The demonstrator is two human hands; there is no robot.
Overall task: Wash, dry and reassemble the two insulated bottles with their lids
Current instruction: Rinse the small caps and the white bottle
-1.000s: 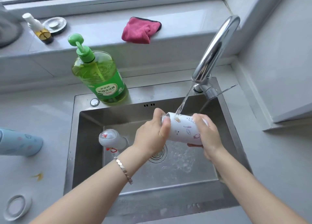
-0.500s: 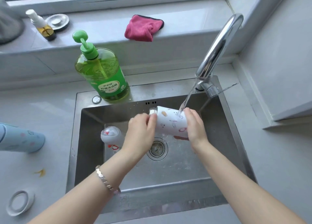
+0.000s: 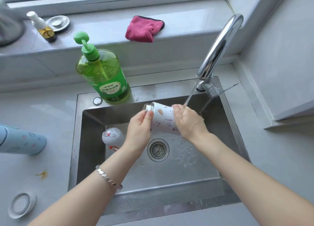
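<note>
Over the back half of the sink (image 3: 92, 140) the white bottle (image 3: 164, 121) is held on its side, steel mouth to the left. The left hand (image 3: 139, 128) grips its neck end while the right hand (image 3: 188, 120) curls round its base, where water from the tap (image 3: 219, 47) lands. A domed white lid (image 3: 113, 137) sits by the basin's left wall, and the blue bottle (image 3: 22, 139) rests on the worktop left of the sink.

The sink (image 3: 95, 123) is formed of brushed steel, the tap (image 3: 219, 45) polished to mirror gloss. The white insulated bottle (image 3: 163, 118) is coated matt, its neck left bare metal. Glossy translucent plastic is seen in the detergent bottle (image 3: 102, 76), plush fabric in the pink cloth (image 3: 142, 29)
</note>
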